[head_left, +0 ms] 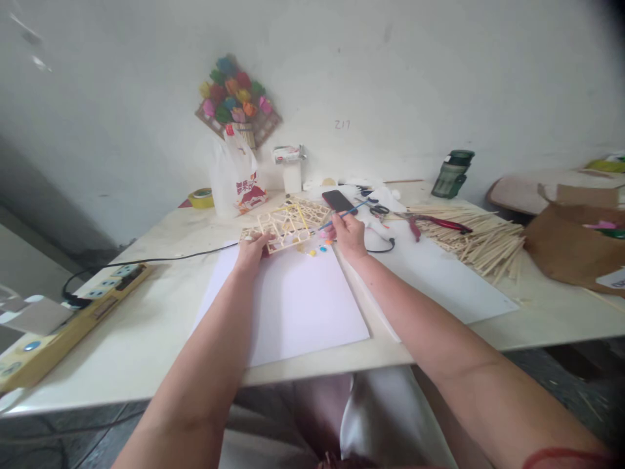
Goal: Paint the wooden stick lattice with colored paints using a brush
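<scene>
My left hand [252, 253] is closed on the near left corner of a lattice frame [303, 220] made of thin pale wooden sticks, tilted above the white paper. One edge of the frame is yellow. A slim blue paintbrush [355, 208] is pinched in my right hand [349, 236], its tip pointing left toward the frame's right side. Whether the tip touches the frame is too small to tell. Below the frame sit small dabs of colour, among them a yellow dab [313, 253] and a blue dab [323, 249]. Another stick lattice [317, 212] lies behind.
White paper sheets [307, 306] cover the table's middle. Rightward lie a phone [336, 200], scissors [379, 210], red-handled pliers [446, 224], a stick pile [488, 244] and a brown bag [571, 241]. A power strip [112, 296] with a cable [180, 257] is left; a plastic bag [229, 179] stands behind.
</scene>
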The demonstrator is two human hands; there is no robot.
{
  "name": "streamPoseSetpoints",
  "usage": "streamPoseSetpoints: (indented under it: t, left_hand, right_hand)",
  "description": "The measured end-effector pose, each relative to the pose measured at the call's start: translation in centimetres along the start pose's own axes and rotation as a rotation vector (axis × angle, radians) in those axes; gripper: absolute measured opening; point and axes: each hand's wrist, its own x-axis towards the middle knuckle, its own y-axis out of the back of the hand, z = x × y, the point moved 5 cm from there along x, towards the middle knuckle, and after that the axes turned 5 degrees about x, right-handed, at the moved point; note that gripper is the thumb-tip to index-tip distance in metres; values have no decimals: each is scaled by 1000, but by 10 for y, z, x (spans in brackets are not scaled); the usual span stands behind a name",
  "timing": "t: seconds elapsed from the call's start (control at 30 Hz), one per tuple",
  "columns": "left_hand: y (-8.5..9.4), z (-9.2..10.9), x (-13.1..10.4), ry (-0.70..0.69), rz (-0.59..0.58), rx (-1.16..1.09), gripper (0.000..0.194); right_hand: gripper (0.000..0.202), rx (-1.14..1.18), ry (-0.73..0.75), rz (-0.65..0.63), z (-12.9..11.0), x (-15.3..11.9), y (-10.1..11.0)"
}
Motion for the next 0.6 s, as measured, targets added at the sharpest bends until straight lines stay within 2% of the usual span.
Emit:
streamPoseSetpoints:
  t: [0.27,0.6]
  left_hand:
    - [-1,1,-1,22,15,-21,34]
    - [1,-1,1,17,17,-4,37]
  right_hand:
    - [45,-15,42,4,0,1,1]
    - [43,-108,107,-56,-4,0,0]
